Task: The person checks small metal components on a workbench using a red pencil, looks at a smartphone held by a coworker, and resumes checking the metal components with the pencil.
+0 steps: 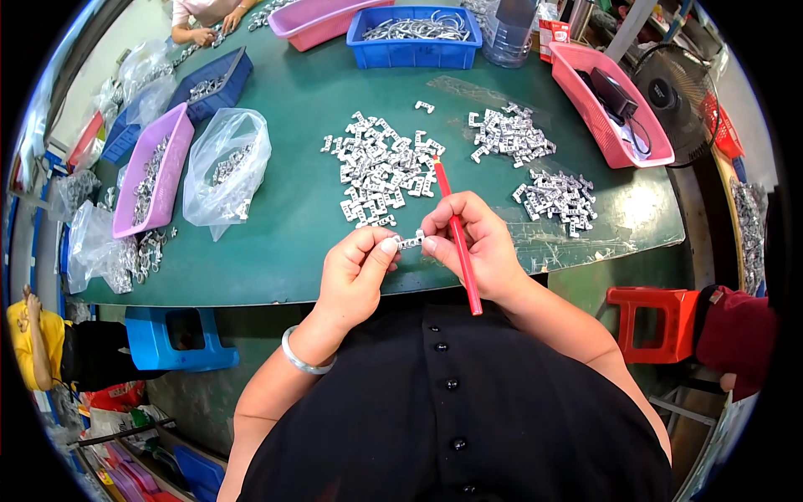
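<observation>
My left hand [355,268] pinches one end of a small silver metal piece [409,243] between thumb and fingers, just off the table's near edge. At the other end of the piece are the thumb and forefinger of my right hand [485,251]. That hand also grips a red pencil [458,237], its tip pointing away from me toward a large pile of similar metal pieces [376,163]. Two smaller piles, an upper pile [512,134] and a lower pile [559,201], lie to the right. A single piece [425,106] rests apart, farther back.
Left on the green table [293,201] are a clear plastic bag [226,171] and a lilac basket [153,171] of metal parts. A blue bin [414,54] with metal rings stands far back, a pink basket [615,109] at right. Another person's hands [217,29] work at far left.
</observation>
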Available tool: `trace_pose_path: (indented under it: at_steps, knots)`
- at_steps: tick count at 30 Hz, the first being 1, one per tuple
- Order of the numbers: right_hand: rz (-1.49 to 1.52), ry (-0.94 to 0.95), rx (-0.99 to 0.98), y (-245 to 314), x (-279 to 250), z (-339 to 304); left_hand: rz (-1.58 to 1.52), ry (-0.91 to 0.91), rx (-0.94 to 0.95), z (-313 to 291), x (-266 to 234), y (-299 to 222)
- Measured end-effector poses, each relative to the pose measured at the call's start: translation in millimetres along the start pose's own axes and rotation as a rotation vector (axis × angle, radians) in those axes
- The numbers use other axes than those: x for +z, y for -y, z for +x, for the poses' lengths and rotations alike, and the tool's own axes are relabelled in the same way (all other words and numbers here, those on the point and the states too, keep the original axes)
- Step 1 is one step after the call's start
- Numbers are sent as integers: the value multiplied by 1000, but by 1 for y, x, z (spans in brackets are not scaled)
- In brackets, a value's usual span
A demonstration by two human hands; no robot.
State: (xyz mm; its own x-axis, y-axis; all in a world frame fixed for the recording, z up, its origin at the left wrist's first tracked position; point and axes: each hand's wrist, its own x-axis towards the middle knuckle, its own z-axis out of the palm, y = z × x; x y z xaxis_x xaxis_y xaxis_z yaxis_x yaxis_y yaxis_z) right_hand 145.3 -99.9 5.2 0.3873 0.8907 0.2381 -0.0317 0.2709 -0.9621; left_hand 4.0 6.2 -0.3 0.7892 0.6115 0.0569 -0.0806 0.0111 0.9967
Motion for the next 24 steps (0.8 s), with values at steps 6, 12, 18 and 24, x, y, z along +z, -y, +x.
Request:
trace_pose_path:
  at_steps: [6, 12, 18, 24]
  knots:
    - [98, -43, 48, 1, 1, 0, -119, -21, -85, -4, 1, -4]
    - [142, -60, 92, 0, 2, 0, -132, -40, -90, -6, 3, -4]
    - [173, -51, 107, 0, 2, -1, -134, -50, -98, -5, 3, -3]
    - [143, -38, 69, -2, 1, -1, -133, -62, -92, -5, 3, -1]
